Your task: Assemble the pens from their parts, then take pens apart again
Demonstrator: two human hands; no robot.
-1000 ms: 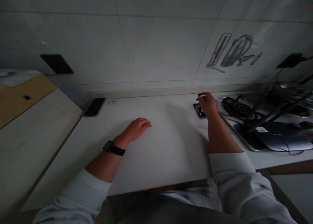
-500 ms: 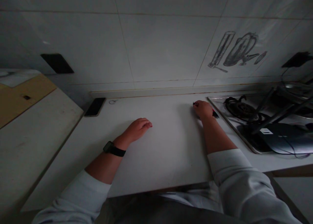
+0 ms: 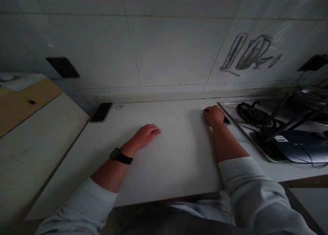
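A person leans over a pale counter [image 3: 164, 170], both forearms reaching forward. The handling looks under way, not finished: the right hand [image 3: 214, 114] is low at the counter's far right, just beside the gas hob's burner [image 3: 252, 114], and its grip appears closed on a small black object [image 3: 206, 111], not yet released. Whatever is left to do with it cannot be told from this view.

Only a dark tip of that object shows, poking out past the fingers; its length and other end are hidden under the hand. On the other side of the hand, close by the wrist, a cluster of thin dark pieces [image 3: 227, 120] shows a touch of red.

The left hand [image 3: 146, 136] rests mid-counter, loosely curled, nothing visible in its grip. A smartphone [image 3: 101, 112] lies at the far left.
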